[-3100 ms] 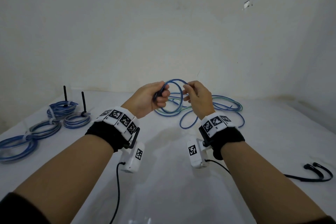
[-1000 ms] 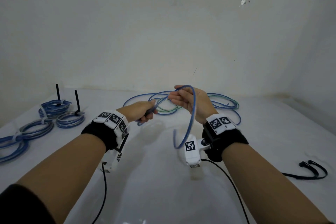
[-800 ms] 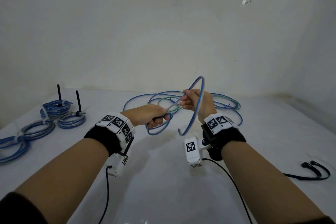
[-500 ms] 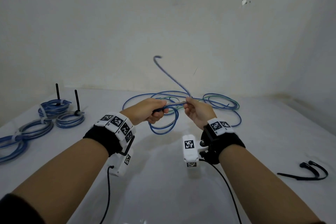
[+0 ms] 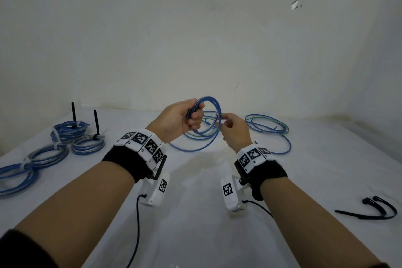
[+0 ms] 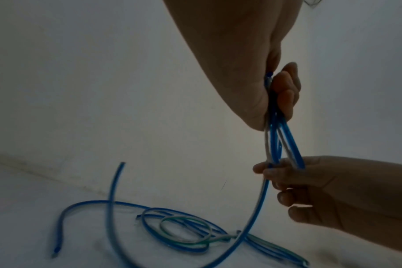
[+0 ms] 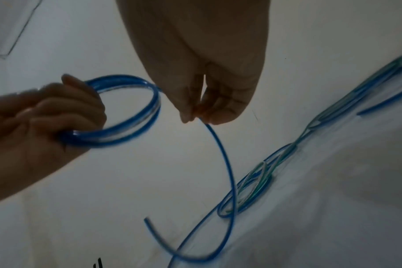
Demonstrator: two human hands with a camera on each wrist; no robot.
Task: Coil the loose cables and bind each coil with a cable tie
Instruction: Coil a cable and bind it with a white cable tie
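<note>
Above the middle of the white table my left hand (image 5: 185, 118) grips a small coil of blue cable (image 5: 214, 106), several turns bunched in its curled fingers (image 7: 64, 110). My right hand (image 5: 231, 127) pinches the same blue cable (image 7: 220, 154) at the coil's right side between thumb and fingertips (image 6: 263, 168). From that pinch the free tail (image 7: 186, 253) curves down towards the table. Loose blue and green cables (image 5: 267, 126) lie on the table behind the hands.
Several bound blue coils (image 5: 87, 143) lie at the left, two with black tie tails standing up (image 5: 95, 121). Loose black cable ties (image 5: 369, 209) lie at the right front. A white wall (image 5: 195, 28) rises behind the table (image 5: 195, 224).
The long tail that whipped up in the air has come down and another turn has joined the coil. Both hands have risen slightly and the right hand now pinches at the coil's edge.
</note>
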